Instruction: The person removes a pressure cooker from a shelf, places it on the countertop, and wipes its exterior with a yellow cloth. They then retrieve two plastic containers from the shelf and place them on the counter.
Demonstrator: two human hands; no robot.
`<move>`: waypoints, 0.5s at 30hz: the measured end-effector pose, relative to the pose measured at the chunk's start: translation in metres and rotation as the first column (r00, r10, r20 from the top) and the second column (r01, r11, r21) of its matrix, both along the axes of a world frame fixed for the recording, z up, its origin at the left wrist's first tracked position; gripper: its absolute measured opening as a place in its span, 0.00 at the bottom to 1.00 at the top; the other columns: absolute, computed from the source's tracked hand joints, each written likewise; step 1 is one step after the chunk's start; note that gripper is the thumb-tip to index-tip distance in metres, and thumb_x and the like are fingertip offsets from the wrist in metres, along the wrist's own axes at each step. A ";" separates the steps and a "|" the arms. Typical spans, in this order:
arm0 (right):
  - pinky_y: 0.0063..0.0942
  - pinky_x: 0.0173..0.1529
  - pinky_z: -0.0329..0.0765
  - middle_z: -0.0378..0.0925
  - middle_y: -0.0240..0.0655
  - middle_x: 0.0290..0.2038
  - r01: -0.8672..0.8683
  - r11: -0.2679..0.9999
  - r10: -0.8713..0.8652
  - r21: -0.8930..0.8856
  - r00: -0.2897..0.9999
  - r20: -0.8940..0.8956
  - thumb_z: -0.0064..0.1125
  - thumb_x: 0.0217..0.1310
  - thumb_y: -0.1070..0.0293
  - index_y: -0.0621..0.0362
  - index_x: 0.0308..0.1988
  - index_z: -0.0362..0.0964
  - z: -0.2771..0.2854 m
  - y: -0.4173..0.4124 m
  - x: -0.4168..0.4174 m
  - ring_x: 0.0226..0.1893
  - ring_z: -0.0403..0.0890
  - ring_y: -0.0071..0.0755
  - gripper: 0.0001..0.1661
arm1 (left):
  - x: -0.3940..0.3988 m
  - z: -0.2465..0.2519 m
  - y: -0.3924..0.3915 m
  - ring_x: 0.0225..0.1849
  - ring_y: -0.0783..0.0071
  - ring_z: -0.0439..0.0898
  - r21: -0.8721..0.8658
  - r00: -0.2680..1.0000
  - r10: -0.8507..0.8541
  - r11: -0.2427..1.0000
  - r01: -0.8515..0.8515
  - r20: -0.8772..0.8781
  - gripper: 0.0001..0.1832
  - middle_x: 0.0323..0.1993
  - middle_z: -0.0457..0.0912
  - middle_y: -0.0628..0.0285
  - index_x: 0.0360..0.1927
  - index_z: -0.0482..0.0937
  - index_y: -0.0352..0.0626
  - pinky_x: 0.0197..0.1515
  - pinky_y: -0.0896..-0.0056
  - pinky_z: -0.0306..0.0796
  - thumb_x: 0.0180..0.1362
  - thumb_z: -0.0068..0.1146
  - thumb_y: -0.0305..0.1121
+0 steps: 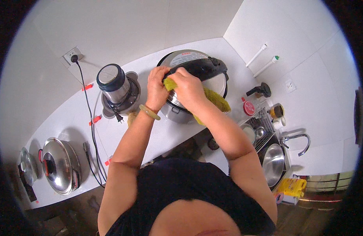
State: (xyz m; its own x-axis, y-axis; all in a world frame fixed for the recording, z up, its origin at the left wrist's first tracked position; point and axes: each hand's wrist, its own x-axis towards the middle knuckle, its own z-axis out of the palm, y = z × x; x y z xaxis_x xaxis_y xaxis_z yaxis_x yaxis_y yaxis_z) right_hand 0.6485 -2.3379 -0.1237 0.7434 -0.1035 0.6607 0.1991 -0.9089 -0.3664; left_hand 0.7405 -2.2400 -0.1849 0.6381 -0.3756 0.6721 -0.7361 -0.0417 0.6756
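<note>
A stainless-steel cooker (178,113), apparently a pressure cooker, stands on the white counter, its metal lid (189,56) bearing a printed panel and a broad black handle (202,69). At the handle's left end, my left hand (157,85) grips the edge of the lid, with its fingertips partly hidden. My right hand (187,85) is right beside it and clutches a fuzzy yellow-green cloth (215,100). One bunched end of the cloth sticks out between the hands; the rest trails over the cooker's right side, partly behind my right forearm.
Left of the cooker stands a food chopper (113,85) with a loose plug. A lidded steel pot (59,166) and a black cable (91,126) lie further left. On the right are a wire dish rack (265,121), a red round lid (248,108), a faucet (299,138) and a steel basin (273,165).
</note>
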 end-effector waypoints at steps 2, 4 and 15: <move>0.40 0.41 0.75 0.74 0.43 0.35 0.071 0.995 -0.074 0.072 0.997 0.038 0.53 0.40 0.87 0.60 0.39 0.73 0.010 -0.010 -0.017 0.36 0.77 0.52 0.20 | -0.002 0.009 0.010 0.53 0.56 0.73 0.057 0.996 -0.071 0.996 0.074 -0.058 0.23 0.49 0.74 0.54 0.47 0.75 0.36 0.56 0.65 0.67 0.44 0.65 0.25; 0.40 0.42 0.75 0.74 0.44 0.38 0.238 0.968 -0.246 0.084 0.965 0.095 0.56 0.41 0.86 0.61 0.41 0.71 0.019 -0.032 -0.030 0.37 0.78 0.53 0.21 | -0.006 0.013 0.017 0.54 0.58 0.72 0.027 0.983 -0.131 0.990 0.135 -0.132 0.26 0.51 0.73 0.54 0.50 0.74 0.37 0.57 0.67 0.66 0.43 0.67 0.26; 0.43 0.43 0.74 0.74 0.49 0.40 0.342 0.921 -0.337 0.186 0.940 -0.057 0.64 0.47 0.74 0.62 0.41 0.67 -0.006 -0.017 -0.011 0.39 0.77 0.56 0.19 | -0.008 0.006 0.026 0.53 0.58 0.72 0.002 0.974 -0.141 0.990 0.144 -0.178 0.27 0.50 0.72 0.54 0.49 0.75 0.37 0.57 0.67 0.66 0.41 0.69 0.24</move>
State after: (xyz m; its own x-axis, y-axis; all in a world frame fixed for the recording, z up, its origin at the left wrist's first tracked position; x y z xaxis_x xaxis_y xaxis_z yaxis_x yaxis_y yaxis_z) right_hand 0.6375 -2.3550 -0.1302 0.6563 -0.4743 0.5868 -0.1199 -0.8334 -0.5395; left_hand 0.7329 -2.2140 -0.1791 0.6852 -0.4807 0.5472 -0.6045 0.0439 0.7954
